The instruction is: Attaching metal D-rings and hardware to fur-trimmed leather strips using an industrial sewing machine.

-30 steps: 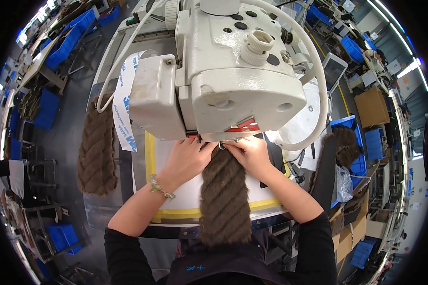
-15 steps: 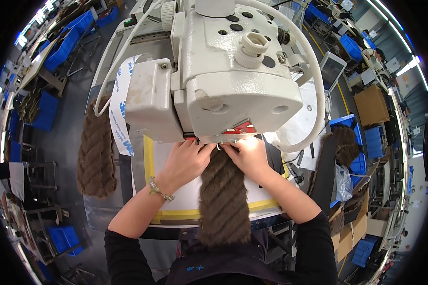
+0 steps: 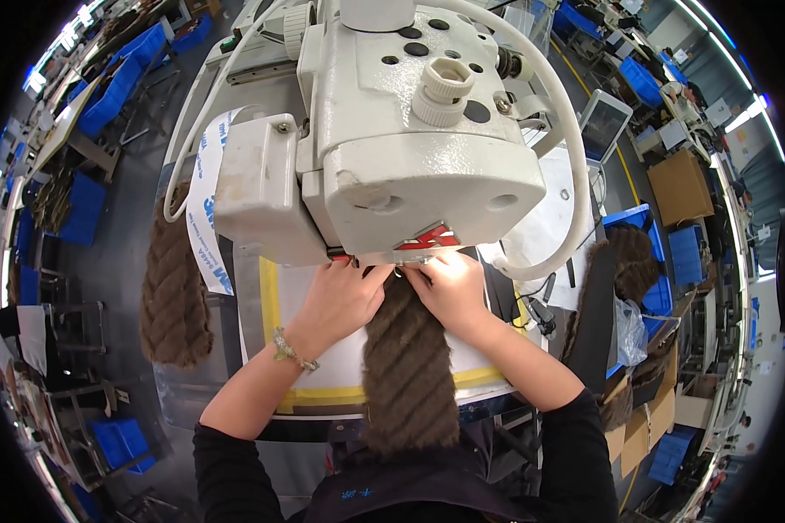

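Note:
A long brown fur strip [image 3: 410,366] with diagonal ridges runs from beneath the white sewing machine head [image 3: 432,192] over the table edge to my lap. At its far end my left hand [image 3: 344,292] pinches the strip's left edge, thumb and fingers together, just below the machine. Opposite it, my right hand [image 3: 449,292] grips the right edge with curled fingers. Both hands rest close together under the machine's front. The machine hides their fingertips and the needle area. A beaded bracelet [image 3: 293,350] circles my left wrist.
Another brown fur piece [image 3: 176,296] lies at the table's left. Yellow tape [image 3: 323,397] borders the white work surface. To the right stand a blue bin [image 3: 658,296] holding fur, a clear plastic bag [image 3: 630,336] and a cardboard box [image 3: 641,440]. A white tube [image 3: 576,174] loops beside the machine.
The machine appears slightly further left in the picture, as the view has shifted a little. Both hands keep their hold on the fur strip with hardly any movement.

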Available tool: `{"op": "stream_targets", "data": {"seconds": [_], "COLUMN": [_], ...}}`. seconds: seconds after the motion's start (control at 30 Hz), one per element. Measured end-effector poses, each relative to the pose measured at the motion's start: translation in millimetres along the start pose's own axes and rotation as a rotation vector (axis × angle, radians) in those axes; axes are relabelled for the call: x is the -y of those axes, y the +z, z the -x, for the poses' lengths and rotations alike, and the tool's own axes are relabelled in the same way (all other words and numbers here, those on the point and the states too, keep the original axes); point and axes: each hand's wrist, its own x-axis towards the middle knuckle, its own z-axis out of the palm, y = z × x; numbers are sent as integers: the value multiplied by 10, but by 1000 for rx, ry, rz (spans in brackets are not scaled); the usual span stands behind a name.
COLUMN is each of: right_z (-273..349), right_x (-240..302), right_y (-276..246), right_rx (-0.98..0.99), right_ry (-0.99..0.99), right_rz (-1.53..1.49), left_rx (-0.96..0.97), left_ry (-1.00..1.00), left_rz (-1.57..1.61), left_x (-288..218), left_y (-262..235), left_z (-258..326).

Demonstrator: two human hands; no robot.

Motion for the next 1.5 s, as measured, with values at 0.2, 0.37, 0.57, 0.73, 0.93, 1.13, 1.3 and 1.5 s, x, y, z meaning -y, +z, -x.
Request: {"op": "stream_targets", "data": {"seconds": [0.2,0.37,0.57,0.73,0.93,1.13,1.3,1.5], "right_z": [166,273,273,288,284,298,317,307], "right_x": [117,284,416,410,435,434,460,480], "right_y": [-63,-151,-108,-63,-75,-66,-81,-53], "right_rx": [43,206,267,219,227,234,242,244], "right_ry": [-188,-156,-84,-86,-63,-66,-54,-35], "right_rz": [263,427,490,437,402,419,436,479], "left_rx": [22,-39,-56,-51,-70,-53,-87,-75], "left_ry": [-32,-4,-9,-13,11,4,-18,-45], "left_rz": [-98,-129,-115,-69,-105,-101,-192,-158], "left_x": [-55,-33,-33,-21,-43,-78,-141,-97], "left_y": [10,58,75,56,45,7,59,86], "left_z": [15,26,22,19,45,38,50,28]}}
